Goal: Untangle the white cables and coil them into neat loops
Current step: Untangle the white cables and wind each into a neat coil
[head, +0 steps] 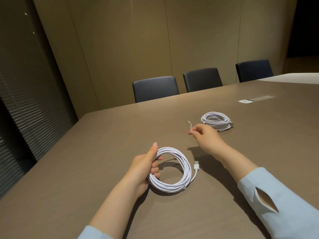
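My left hand [146, 167] grips the left side of a coiled white cable [174, 182], its loops held just above the brown table [107, 152]. A thin tie binds the coil at its lower right, and the USB plug [196, 166] sticks out to the right. My right hand [204, 136] is raised further back and pinches a short twist tie [190, 125] between thumb and fingers. A second coiled white cable [216, 120] lies flat on the table behind my right hand.
Three dark chairs [155, 88] stand along the table's far edge. A cable hatch with a white socket plate [257, 99] is set into the tabletop at the back right. The table's left edge runs beside a dark blind-covered window.
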The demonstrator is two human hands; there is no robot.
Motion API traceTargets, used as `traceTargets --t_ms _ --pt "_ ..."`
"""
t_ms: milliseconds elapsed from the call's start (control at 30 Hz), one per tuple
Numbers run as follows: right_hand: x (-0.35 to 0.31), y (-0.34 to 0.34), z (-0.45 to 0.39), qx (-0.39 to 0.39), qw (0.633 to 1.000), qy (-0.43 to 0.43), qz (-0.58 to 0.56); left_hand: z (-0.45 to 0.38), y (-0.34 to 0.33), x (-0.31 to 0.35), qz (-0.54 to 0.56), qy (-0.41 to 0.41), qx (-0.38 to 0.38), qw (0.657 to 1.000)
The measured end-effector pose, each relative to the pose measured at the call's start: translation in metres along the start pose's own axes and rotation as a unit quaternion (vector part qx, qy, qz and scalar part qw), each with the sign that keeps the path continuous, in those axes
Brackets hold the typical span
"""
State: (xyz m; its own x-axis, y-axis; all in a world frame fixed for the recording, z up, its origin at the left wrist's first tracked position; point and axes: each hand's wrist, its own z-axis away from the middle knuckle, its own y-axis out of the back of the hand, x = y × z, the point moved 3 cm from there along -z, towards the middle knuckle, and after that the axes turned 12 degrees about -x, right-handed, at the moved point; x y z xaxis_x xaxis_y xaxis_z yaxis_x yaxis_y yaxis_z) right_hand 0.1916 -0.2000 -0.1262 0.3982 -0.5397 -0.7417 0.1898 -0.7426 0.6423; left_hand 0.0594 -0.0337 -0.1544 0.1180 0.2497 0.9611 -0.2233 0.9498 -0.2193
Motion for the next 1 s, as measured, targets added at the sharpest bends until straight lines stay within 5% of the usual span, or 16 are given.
traceTargets --t_ms 100,200,400,633,1000 --pt "-0.040 -0.012 0.027 -0.116 0.966 0.106 -0.207 0.000 0.004 0.001 0.002 -0.003 0.013 1.000" --pt "-0.054 -0.026 0.043 -0.168 0.966 0.158 -0.118 0.001 0.007 0.002 -0.017 -0.009 0.023 1.000" --pt "-0.052 -0.049 0.048 -0.112 0.944 0.271 0.153 0.003 0.004 0.006 -0.046 -0.024 0.040 0.998" --pt "-0.042 -0.057 0.041 -0.034 0.929 0.345 0.131 0.007 0.002 0.007 -0.076 -0.001 -0.004 0.997" --pt "-0.042 -0.054 0.041 -0.032 0.940 0.333 0.073 0.005 0.004 0.006 -0.037 -0.038 0.024 0.998"
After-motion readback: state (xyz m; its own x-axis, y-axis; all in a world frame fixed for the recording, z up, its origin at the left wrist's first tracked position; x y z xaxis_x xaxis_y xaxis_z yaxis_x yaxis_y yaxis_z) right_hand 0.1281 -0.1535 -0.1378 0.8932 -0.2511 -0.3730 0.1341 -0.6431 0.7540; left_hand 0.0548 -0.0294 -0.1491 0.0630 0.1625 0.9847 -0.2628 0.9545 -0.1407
